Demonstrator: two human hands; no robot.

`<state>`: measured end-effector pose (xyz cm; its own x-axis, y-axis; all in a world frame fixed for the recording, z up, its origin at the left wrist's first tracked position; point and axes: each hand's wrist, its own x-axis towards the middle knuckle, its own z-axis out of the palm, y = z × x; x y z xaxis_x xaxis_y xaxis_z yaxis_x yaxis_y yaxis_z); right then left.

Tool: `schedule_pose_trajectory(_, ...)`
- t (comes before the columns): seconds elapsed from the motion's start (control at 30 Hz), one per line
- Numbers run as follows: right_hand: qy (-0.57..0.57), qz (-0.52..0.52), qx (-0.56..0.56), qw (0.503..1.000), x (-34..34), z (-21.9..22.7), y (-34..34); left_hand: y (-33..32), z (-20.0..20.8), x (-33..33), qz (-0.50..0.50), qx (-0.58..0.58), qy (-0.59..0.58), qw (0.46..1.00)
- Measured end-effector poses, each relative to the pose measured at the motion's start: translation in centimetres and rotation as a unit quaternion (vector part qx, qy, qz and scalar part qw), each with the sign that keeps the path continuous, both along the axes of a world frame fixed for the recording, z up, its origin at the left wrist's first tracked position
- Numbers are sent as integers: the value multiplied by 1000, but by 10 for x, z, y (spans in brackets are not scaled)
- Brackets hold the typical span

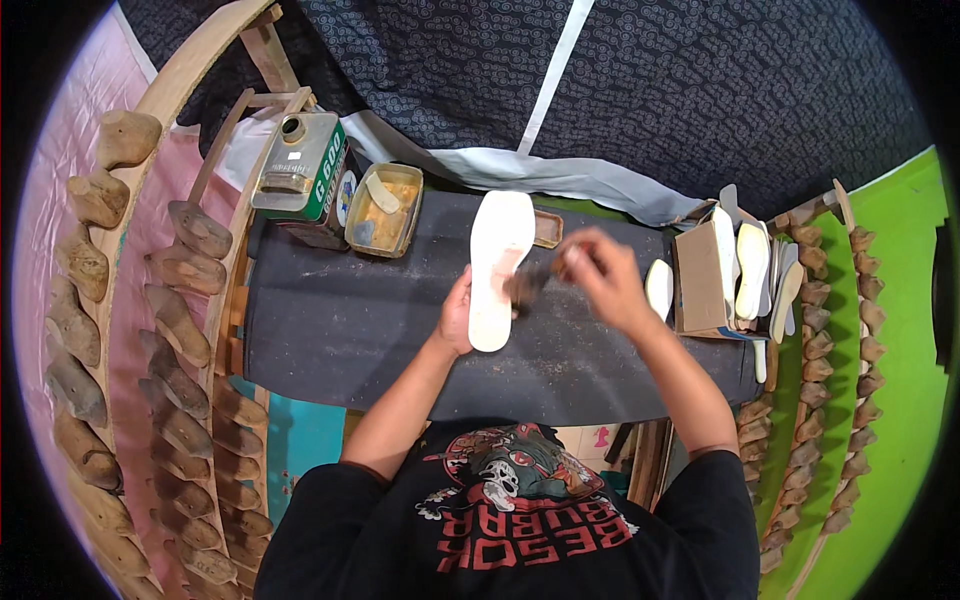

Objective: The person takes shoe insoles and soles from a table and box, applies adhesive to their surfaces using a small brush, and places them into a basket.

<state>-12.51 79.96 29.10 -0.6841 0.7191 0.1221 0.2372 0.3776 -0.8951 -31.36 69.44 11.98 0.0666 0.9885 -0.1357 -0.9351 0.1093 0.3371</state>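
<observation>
A white shoe insole (497,260) lies lengthwise on the dark grey work surface (340,330). My left hand (457,315) grips its left edge near the heel end. My right hand (597,275) is closed around a dark-bristled brush (528,285), whose bristles sit at the insole's right edge. The hand and brush are blurred by motion.
An open tin of yellowish glue (382,210) and a green metal can (300,165) stand at the back left. A cardboard box (705,280) with several white insoles (752,265) sits at the right. Wooden shoe lasts (175,330) fill racks on both sides.
</observation>
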Motion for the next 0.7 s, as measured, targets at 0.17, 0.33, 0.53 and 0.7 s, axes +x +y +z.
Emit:
schedule_pose_trajectory(0.17, 139, -170, -102, 970, 6, -79, 90, -27, -10, -14, 15, 32, 26, 999)
schedule_pose_trajectory(0.33, 96, -273, -142, 947, 7, -142, 107, -47, -22, -22, 19, 16, 39, 999)
schedule_pose_trajectory(0.53, 31, -312, -245, 918, 7, -158, 102, -63, -41, -30, 2, -10, 24, 1000)
schedule_pose_trajectory(0.7, -1, -332, -281, 901, 29, -163, 95, -65, -46, -23, -24, 5, -4, 1000)
